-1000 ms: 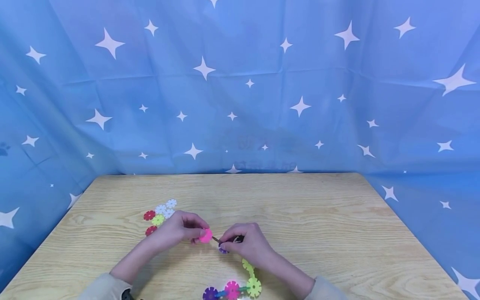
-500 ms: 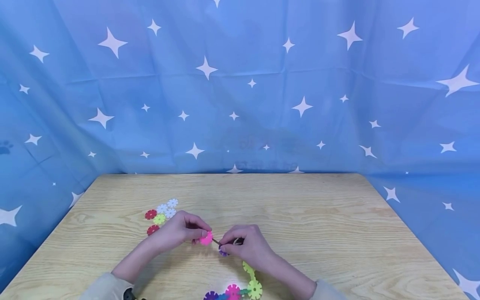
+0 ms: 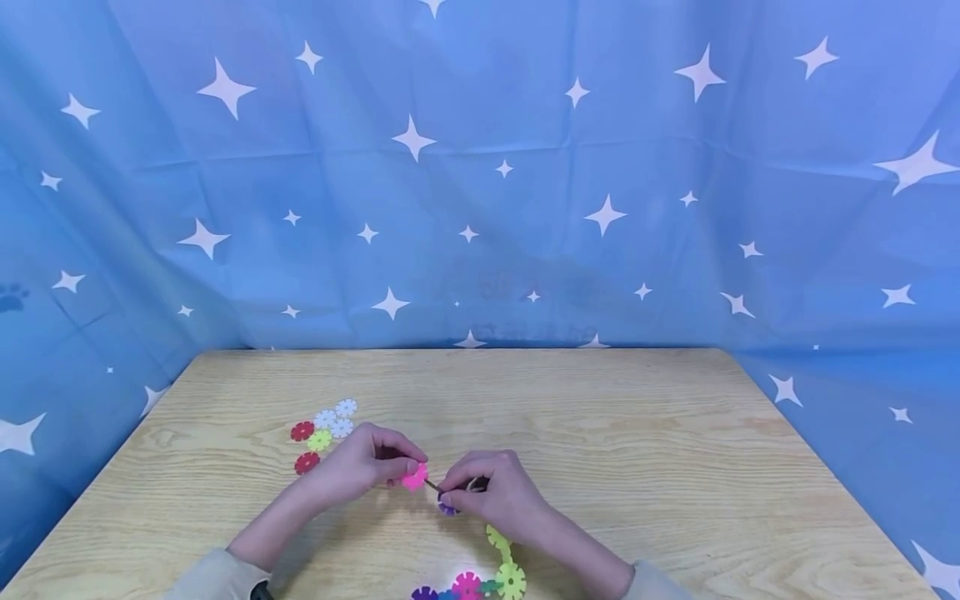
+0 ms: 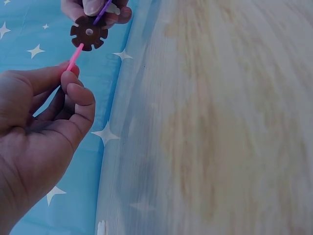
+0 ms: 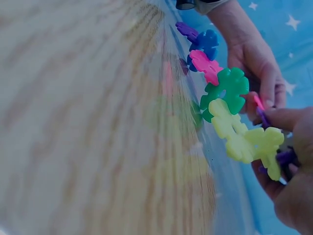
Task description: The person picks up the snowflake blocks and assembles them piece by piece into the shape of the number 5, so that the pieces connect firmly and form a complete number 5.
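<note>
My left hand [image 3: 363, 462] pinches a pink slotted plastic disc [image 4: 74, 58] between thumb and fingers. The disc's edge meets a brown slotted disc [image 4: 89, 33]; how deep it sits in a slot cannot be told. My right hand [image 3: 498, 492] pinches the end of a disc chain, where a purple disc [image 3: 448, 505] joins the brown one. From that hand the chain runs on through yellow discs [image 5: 234, 134], a green disc [image 5: 232, 90], a pink link [image 5: 205, 66], a blue disc [image 5: 209, 43] and a purple disc [image 5: 187, 31]. My right fingers hide part of the chain's end.
Loose discs lie on the wooden table [image 3: 637, 433], left of and beyond my left hand: two red discs [image 3: 303, 431], a yellow-green disc [image 3: 319, 440] and white discs [image 3: 326, 418]. A blue starry curtain [image 3: 480, 167] hangs behind the table and at both sides.
Both hands keep their grips and stay nearly in place. The head view has shifted slightly; the pink and brown discs remain together.
</note>
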Demonstrator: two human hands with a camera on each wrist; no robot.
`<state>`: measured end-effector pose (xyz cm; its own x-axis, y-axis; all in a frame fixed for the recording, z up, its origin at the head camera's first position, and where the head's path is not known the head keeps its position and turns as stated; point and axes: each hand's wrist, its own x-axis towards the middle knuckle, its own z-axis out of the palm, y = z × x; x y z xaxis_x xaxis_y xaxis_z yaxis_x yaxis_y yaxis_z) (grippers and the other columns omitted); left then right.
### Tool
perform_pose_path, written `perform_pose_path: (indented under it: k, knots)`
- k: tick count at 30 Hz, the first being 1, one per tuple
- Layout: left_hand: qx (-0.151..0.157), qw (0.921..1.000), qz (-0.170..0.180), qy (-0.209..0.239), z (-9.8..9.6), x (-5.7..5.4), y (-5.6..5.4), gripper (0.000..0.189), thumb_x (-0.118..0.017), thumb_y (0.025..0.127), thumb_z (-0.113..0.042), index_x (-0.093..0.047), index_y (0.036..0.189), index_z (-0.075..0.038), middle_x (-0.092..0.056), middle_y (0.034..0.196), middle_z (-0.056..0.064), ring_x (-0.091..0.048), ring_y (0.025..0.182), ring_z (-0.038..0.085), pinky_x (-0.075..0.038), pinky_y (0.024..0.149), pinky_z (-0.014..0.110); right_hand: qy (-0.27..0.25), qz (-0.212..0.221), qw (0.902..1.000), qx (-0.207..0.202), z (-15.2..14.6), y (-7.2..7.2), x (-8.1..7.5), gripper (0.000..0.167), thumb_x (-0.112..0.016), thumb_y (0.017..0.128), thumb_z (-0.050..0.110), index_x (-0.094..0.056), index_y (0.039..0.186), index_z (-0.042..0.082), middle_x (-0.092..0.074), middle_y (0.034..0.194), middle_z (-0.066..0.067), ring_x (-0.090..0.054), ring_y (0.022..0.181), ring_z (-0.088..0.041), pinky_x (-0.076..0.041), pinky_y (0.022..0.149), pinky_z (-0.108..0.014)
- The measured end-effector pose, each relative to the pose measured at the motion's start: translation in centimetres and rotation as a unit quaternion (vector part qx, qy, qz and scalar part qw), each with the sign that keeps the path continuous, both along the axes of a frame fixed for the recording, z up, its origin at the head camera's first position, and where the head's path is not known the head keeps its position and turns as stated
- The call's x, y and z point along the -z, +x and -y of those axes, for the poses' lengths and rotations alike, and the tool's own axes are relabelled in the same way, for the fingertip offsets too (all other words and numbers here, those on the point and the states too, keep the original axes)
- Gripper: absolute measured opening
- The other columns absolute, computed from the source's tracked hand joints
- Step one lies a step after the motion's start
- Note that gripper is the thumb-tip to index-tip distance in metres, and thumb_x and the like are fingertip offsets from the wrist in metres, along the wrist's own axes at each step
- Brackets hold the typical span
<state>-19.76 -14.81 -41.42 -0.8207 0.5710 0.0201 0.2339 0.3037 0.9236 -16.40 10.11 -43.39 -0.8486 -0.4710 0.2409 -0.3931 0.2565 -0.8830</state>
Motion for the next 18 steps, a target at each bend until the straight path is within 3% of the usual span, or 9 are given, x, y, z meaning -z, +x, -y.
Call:
perform_pose_path:
  k: [18]
  knots:
    - [-0.028,0.9995,0.012,0.005,-0.45,0.12,-0.11,0.019,-0.065,0.099,-0.006,-0.074,0.113,0.005,-0.069,0.086,0.006,-0.059,0.071,0.016,-0.052,0.061,0.026,0.003,0.006,0.9998,0.019,-0.05,-0.1,0.13,0.008,-0.08,0.088,0.008,-0.081,0.096,0.008,-0.075,0.09,0.007,-0.07,0.079,-0.01,-0.059,0.069,-0.025]
